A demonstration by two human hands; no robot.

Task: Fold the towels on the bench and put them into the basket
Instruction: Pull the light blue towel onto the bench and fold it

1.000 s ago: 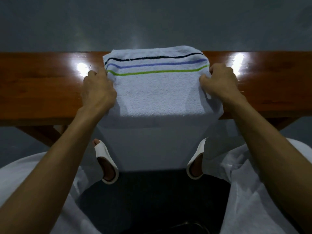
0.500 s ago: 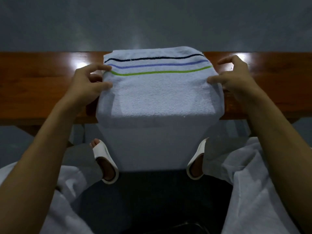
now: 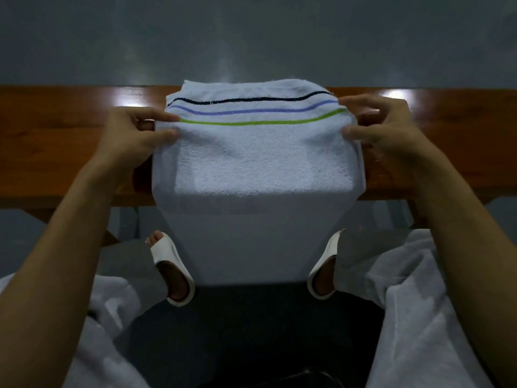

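A white towel (image 3: 257,155) with black, blue and green stripes lies folded across the brown wooden bench (image 3: 56,141), and its lower part hangs over the front edge. My left hand (image 3: 131,138) pinches the towel's left edge between thumb and forefinger, level with the green stripe. At the right edge, beside the stripes, my right hand (image 3: 386,127) has its thumb and forefinger closed round the towel. No basket is in view.
The bench runs the full width of the view, with a grey floor behind it. Below it are my feet in white sandals (image 3: 170,267). White cloth (image 3: 419,317) lies at the lower left and lower right.
Both hands lifted off the towel's sides, opened their fingers, and now close thumb and forefinger on its left and right edges. The towel has barely shifted.
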